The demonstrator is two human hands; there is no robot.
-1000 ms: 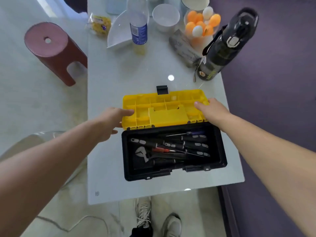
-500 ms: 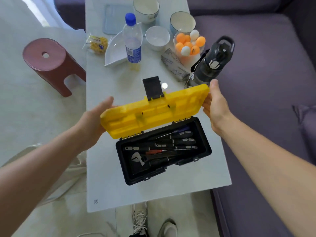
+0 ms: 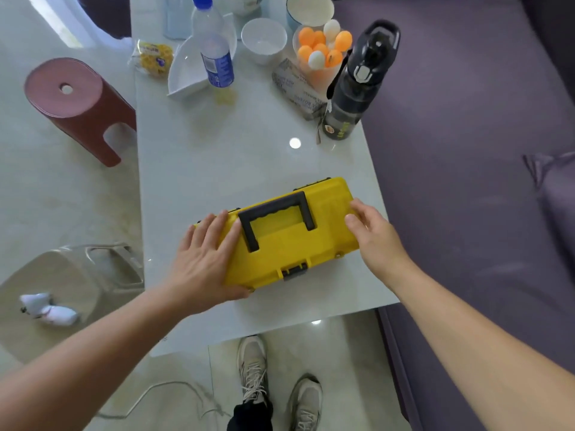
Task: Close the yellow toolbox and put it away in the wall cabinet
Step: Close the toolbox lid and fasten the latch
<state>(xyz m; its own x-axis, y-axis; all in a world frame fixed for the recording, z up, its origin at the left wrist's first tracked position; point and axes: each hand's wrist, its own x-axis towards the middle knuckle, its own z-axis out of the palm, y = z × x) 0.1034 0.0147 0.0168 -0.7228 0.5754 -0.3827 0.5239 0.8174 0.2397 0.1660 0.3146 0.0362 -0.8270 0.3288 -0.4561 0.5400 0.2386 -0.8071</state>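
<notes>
1. Yellow plastic is turned upward: the toolbox (image 3: 289, 234) lies on the glass table (image 3: 217, 163) near its front edge, with the lid lowered onto the base, and it is skewed so that its right end points away from the person.
2. The left hand (image 3: 205, 259) is laid flat, fingers spread, over the left end of the lid, with the thumb tucked along the lower front corner; the lid is judged to be pressed down this way so that it seats.
3. The right hand (image 3: 373, 234) is held loosely apart at the right end, fingertips at or just off the lid; true contact cannot be told. Nothing is gripped by it.
4. The front latch (image 3: 294, 270) is seen at the middle of the front face; whether it has been snapped cannot be told.
5. The black handle (image 3: 277, 220) lies folded flat and is left free, presumably for lifting once the latch is secured.
6. No wall cabinet is shown, so the putting away is judged not yet begun.
</notes>
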